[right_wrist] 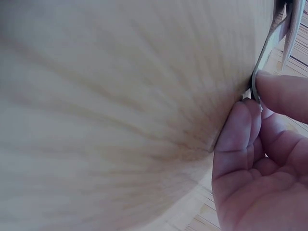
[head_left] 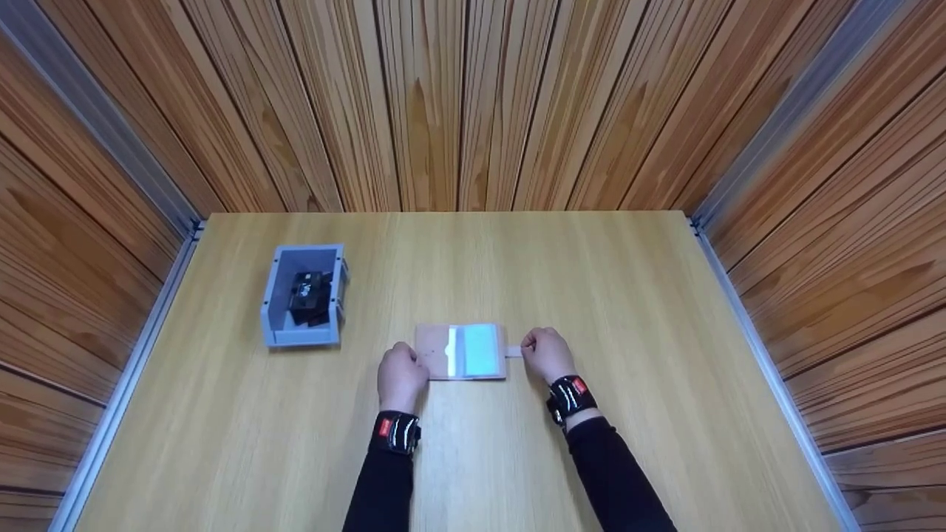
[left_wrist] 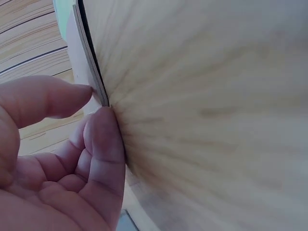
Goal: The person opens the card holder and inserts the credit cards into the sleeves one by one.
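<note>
A pink card holder lies open on the table, with clear sleeves and a pale blue card on its right half. At its lower left edge, my left hand pinches the cover between thumb and fingers. The left wrist view shows the thumb on top of the cover's thin edge, with a fingertip right under its corner. A short closure strap sticks out from the right side. My right hand pinches its end, and the strap bends between thumb and fingers in the right wrist view.
A grey plastic bin stands on the table to the left, holding several black items. Wood-panelled walls with metal corner rails close in the table at the back and sides.
</note>
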